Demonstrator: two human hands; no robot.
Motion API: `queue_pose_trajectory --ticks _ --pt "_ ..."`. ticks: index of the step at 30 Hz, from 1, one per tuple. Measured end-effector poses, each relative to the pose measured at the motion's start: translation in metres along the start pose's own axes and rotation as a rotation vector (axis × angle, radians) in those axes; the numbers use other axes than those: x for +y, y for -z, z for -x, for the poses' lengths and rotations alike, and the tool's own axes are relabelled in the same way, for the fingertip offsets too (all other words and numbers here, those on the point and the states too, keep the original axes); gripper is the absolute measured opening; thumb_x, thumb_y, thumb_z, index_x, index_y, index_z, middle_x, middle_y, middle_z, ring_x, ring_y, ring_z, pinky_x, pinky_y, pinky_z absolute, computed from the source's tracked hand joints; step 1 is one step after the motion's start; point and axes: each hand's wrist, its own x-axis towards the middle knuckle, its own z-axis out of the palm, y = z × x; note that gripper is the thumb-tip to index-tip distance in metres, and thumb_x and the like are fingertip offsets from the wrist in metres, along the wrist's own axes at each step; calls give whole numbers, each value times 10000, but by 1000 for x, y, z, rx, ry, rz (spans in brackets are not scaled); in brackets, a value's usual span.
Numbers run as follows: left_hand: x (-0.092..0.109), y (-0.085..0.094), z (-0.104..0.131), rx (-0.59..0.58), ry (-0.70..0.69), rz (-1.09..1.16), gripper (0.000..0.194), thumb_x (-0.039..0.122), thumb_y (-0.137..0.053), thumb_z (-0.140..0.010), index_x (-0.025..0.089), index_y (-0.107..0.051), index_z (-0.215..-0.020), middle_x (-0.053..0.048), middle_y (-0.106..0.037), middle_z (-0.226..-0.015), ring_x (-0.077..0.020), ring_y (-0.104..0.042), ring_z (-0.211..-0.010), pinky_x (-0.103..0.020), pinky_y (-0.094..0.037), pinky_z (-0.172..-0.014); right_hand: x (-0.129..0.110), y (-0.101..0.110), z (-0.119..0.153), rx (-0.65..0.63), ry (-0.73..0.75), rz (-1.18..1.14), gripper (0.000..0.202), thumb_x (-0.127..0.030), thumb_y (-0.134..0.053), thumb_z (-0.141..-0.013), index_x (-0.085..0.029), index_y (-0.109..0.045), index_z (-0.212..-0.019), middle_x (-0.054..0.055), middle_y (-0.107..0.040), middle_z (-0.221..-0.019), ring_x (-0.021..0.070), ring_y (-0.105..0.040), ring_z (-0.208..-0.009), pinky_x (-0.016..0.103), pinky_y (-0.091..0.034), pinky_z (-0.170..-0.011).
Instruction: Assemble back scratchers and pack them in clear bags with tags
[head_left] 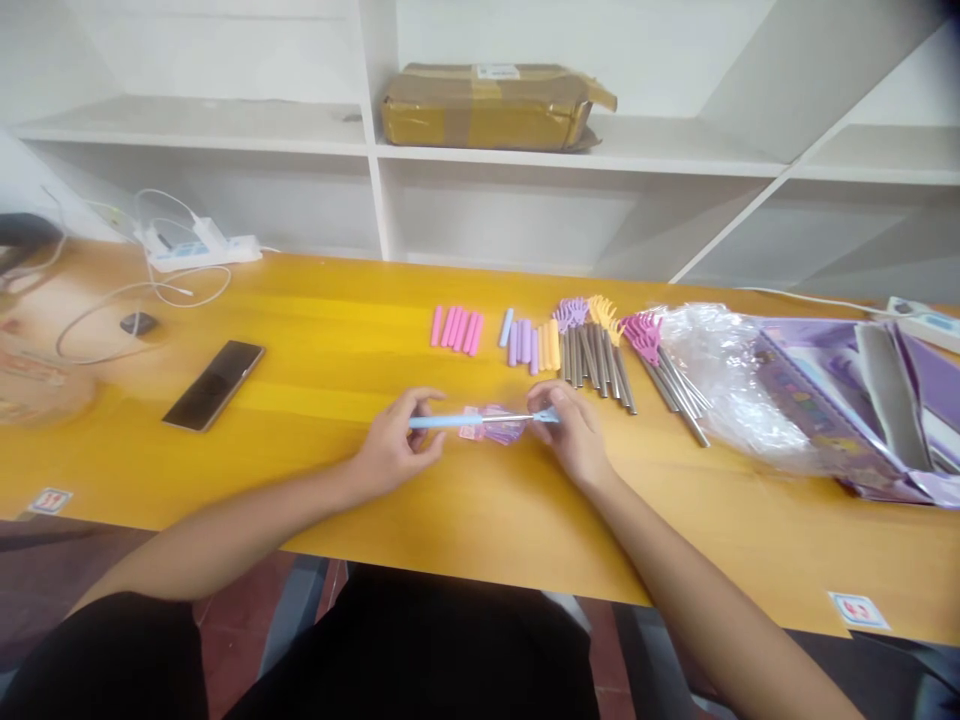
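My left hand (397,445) is closed on the light blue grip of a back scratcher (506,419). At the other end of its metal rod, my right hand (571,432) pinches the light blue claw head, partly hidden by the fingers. The rod lies level between both hands, above small pink and purple printed cards (501,432). Beyond the hands lie pink grips (457,330), a blue grip (506,328), purple grips (523,345) and orange grips (549,346). Beside them are metal rods (596,360) with purple and orange claw heads, and rods with magenta claw heads (643,335).
Clear plastic wrap (735,390) and an opened purple package (817,390) lie at the right. A phone (214,385) rests at the left, near a white power strip (206,252) with cables. A taped cardboard box (487,108) sits on the white shelf behind the table.
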Motion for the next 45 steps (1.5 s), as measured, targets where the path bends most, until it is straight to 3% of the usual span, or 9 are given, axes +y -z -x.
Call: queue_pose_trajectory --ticks 10,21,26,29,31,34,38,41,45 --pt "7 -6 7 62 -39 -20 451 179 -718 -893 284 -596 -1314 72 -538 -876 -45 -503 -573 -206 -450 -594 3 -30 21 36 -97 -73 428 -625 -647 -1016 -210 -679 -914 -49 -492 -634 71 -350 -426 234 -212 -437" --pt "8 -14 9 65 -1 -3 399 204 -717 -876 262 -635 -1262 54 -556 -875 -57 -498 -576 -213 -454 -581 1 -37 29 7 -147 -24 413 -642 -639 -1008 -239 -640 -920 -57 -447 -613 100 -386 -470 250 -336 -465" --pt "12 -7 1 46 4 -1 403 272 -762 -890 248 -633 -1272 48 -577 -877 -65 -506 -575 -229 -457 -595 0 -32 22 -26 -142 -23 410 -647 -628 -1021 -238 -655 -996 -53 -475 -669 82 -376 -457 239 -262 -449" --pt "22 11 -18 28 -50 -31 272 362 -774 -938 222 -687 -1154 20 -628 -870 -88 -527 -626 -241 -454 -621 -16 -22 8 -123 -47 3 413 -649 -619 -1033 -261 -663 -1166 -40 -527 -785 77 -396 -491 255 -331 -492" --pt "33 29 -37 75 -107 -68 199 381 -769 -957 207 -710 -1035 1 -665 -878 -101 -539 -667 -243 -447 -638 -36 -13 -5 -188 56 116 438 -641 -673 -1006 -275 -652 -1246 0 -605 -927 101 -482 -580 278 -418 -562" --pt "59 63 -70 141 -165 -160 218 403 -780 -952 202 -715 -1005 2 -686 -864 -114 -542 -681 -246 -437 -645 -77 0 -29 -205 271 485 360 -577 -696 -1014 -270 -682 -1200 57 -688 -1030 168 -594 -748 314 -483 -673" --pt "102 97 -100 45 -326 -602 153 353 -686 -1012 200 -700 -1012 -26 -698 -943 -154 -586 -775 -277 -431 -713 -133 2 -55 -187 589 938 266 -436 -529 -1118 -252 -717 -1083 81 -714 -975 222 -655 -865 350 -489 -783" --pt "127 98 -104 63 -366 -893 56 230 -623 -1018 199 -669 -1004 -54 -698 -998 -178 -586 -785 -302 -368 -664 -158 -11 -61 -132 730 1108 242 -305 -487 -1115 -244 -713 -1179 97 -721 -1081 236 -670 -940 350 -480 -800" --pt "139 75 -98 189 -279 -1032 74 174 -626 -995 206 -618 -929 -49 -655 -852 -174 -506 -647 -324 -270 -585 -159 -34 -62 -51 781 1280 270 -160 -459 -1056 -213 -708 -1144 106 -702 -1087 235 -651 -929 336 -452 -764"
